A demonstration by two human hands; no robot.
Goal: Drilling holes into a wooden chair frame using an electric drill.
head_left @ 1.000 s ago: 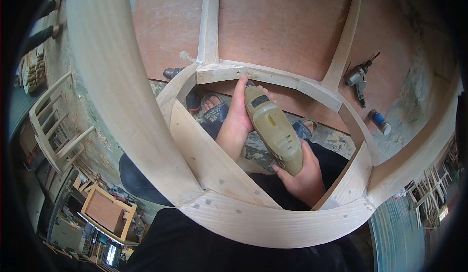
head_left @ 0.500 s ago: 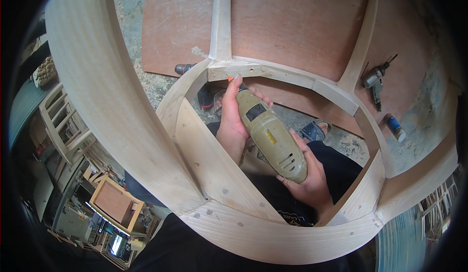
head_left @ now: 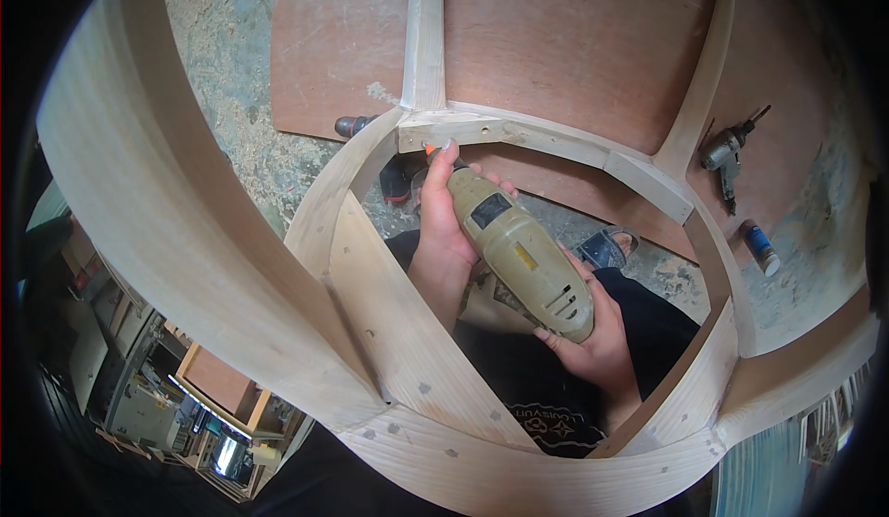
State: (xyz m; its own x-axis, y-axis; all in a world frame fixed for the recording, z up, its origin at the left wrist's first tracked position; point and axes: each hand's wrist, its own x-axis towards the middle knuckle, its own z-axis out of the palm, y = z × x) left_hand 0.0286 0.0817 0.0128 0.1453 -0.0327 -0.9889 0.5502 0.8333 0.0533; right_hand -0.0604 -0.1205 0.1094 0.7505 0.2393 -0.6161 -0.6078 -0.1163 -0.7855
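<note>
Both my hands hold an olive-green electric power tool (head_left: pixel 523 249) inside the opening of a pale wooden chair frame (head_left: pixel 435 448). My left hand (head_left: pixel 444 239) wraps around the front of its body, with the thumb up near the orange tip (head_left: pixel 431 149). That tip is close to the far inner rail (head_left: pixel 451 135), near its left corner; whether it touches I cannot tell. Closed around the rear end, my right hand (head_left: pixel 597 346) supports the tool by its rounded housing. The tool slants from lower right to upper left. My left fingertips are partly behind it.
A reddish-brown board (head_left: pixel 556 45) lies on the dusty floor beyond the frame. On the right are a grey pneumatic tool (head_left: pixel 725 156) and a blue-and-white can (head_left: pixel 759 247). A dark drill (head_left: pixel 394 181) lies left of my hand. Tall curved legs (head_left: pixel 426 36) rise around the frame.
My view has shifted slightly, so the frame's near left curved part looks larger and sits farther left. Both hands keep their hold on the power tool, its tip still near the same corner.
</note>
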